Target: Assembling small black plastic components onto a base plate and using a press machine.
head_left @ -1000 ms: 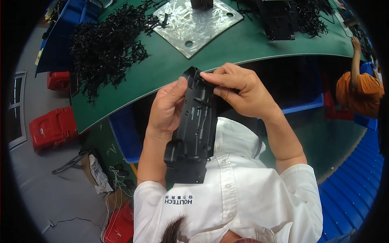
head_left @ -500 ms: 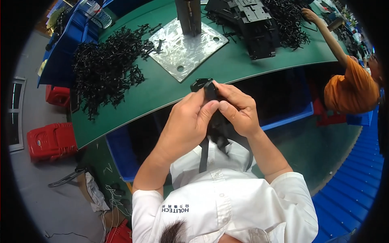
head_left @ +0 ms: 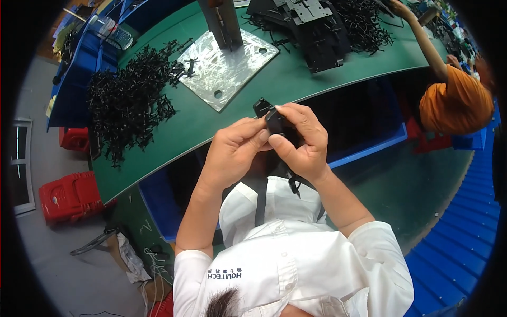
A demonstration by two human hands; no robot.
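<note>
L hand (head_left: 231,153) and R hand (head_left: 306,142) are both clamped on the black plastic part (head_left: 274,122), fingertips at its upper end, thumbs near each other. Part loc.: in front of the chest, near the table's (head_left: 182,127) front edge; lower section mostly hidden. Caution: grip appears fingertip-only, so uneven force btwn hands could twist the part, crack a thin feature or let it slip toward the lap. Beyond, on table: steel plate (head_left: 227,74) w/ upright post (head_left: 224,26); heap of small black pieces (head_left: 129,95) to L; stack of black parts (head_left: 322,42) to R. Some loose pcs. lie at the plate's L corner; a bump could scatter them. Far R: co-worker in orange (head_left: 457,103).
</note>
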